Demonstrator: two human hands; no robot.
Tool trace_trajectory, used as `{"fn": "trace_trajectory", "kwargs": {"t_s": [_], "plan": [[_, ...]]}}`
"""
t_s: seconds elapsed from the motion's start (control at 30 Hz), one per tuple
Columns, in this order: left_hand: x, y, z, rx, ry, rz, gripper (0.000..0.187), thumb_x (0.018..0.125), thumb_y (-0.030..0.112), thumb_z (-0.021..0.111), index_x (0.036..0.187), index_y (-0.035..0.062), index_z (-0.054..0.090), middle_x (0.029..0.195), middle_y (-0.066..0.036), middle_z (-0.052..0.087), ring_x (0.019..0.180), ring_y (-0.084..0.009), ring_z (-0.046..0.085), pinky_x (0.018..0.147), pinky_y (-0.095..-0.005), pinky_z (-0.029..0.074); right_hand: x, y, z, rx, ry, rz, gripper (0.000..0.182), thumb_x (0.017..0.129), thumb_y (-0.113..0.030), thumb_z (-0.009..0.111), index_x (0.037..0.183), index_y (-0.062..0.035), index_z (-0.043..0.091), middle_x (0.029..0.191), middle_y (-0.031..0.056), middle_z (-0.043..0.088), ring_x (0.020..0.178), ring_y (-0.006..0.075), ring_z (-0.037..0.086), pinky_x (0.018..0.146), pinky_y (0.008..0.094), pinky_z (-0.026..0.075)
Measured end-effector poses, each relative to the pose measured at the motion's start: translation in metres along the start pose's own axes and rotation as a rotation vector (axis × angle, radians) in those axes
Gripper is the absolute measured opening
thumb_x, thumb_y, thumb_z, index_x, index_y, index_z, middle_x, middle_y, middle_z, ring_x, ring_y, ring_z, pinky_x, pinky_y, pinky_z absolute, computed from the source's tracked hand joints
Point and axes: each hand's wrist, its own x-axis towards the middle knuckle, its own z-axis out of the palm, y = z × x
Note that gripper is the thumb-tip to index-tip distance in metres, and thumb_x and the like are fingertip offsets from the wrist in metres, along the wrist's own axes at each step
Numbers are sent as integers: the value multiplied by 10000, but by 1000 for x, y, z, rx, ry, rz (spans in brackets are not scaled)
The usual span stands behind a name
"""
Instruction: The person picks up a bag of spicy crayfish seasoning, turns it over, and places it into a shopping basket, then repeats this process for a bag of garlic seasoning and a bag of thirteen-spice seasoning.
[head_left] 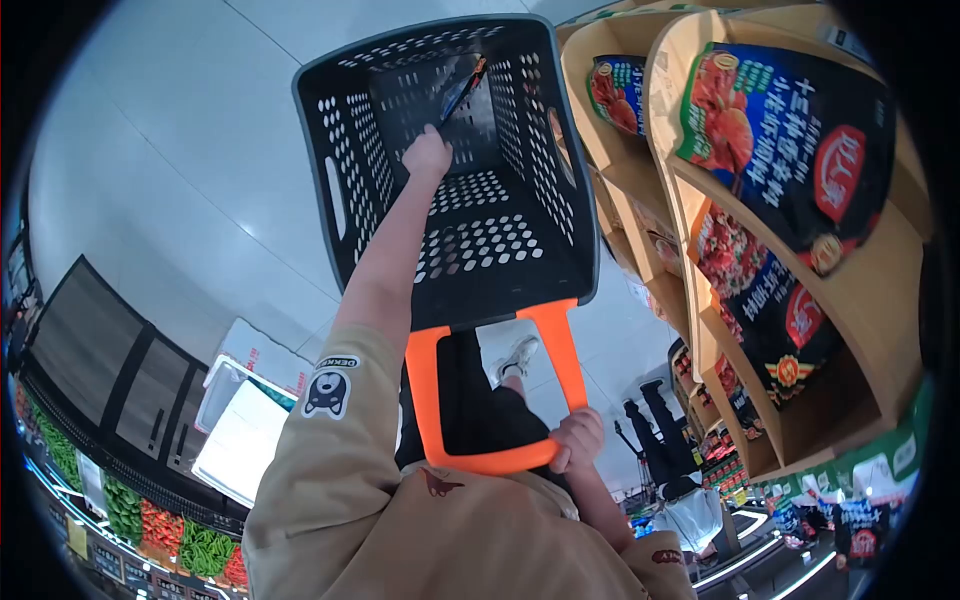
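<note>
My left hand (428, 155) reaches into a black perforated rolling shopping basket (445, 300). Its fingers are closed at the lower end of a dark seasoning packet (465, 90) with blue and orange on it, seen nearly edge-on and tilted inside the basket. The hand itself hides the gripped corner. Farther down, my right hand (579, 440) is wrapped round the lower right corner of the basket's orange pull handle (490, 461). The rest of the visible basket floor shows only its round holes.
To the right stands a wooden display shelf (690, 190) with large seasoning packets (785, 150) in its compartments. A white box (240, 430) and vegetable bins (160, 525) lie at lower left. Another person (688, 515) is at lower right. Pale floor tiles (200, 130) extend left.
</note>
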Motion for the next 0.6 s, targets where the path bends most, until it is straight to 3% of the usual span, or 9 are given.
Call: {"fn": "trace_trajectory", "kwargs": {"t_s": [0.17,0.2,0.3,0.33,0.47,0.6], "plan": [[34,5,20,130,-9,-47,415,766,379,532,1055,97,436,975,-131,570,887,-279,572,703,-383,470,-4,1,-3,-29,-83,37,188,671,-187,421,543,-86,516,519,36,476,508,182,507,539,308,438],[41,4,27,167,21,-7,293,790,296,499,1001,93,495,938,-125,588,858,-275,583,692,-379,474,-4,2,-3,-29,-101,49,190,669,-182,414,541,-88,520,518,30,478,507,176,510,534,302,437],[63,1,40,230,35,50,186,792,193,457,906,91,562,878,-115,608,815,-274,595,686,-380,475,-6,2,-3,-36,-110,63,189,650,-186,414,537,-87,528,516,28,478,508,170,511,537,295,438],[59,3,44,250,108,99,177,775,131,433,825,91,598,830,-113,616,790,-273,599,667,-386,474,-10,4,-4,-47,-123,42,185,629,-192,418,533,-83,534,519,30,479,522,170,516,556,292,444],[28,17,38,150,194,248,162,744,106,442,819,92,585,790,-119,609,760,-275,599,636,-385,472,-17,4,-2,-45,-99,41,193,633,-200,419,535,-78,532,526,36,483,539,176,518,575,298,452],[-27,19,24,-65,262,234,138,743,130,463,801,63,569,791,-141,586,757,-311,569,652,-402,454,-12,5,0,-3,6,0,165,612,-177,428,541,-70,531,538,46,486,530,189,512,573,314,453]]}}
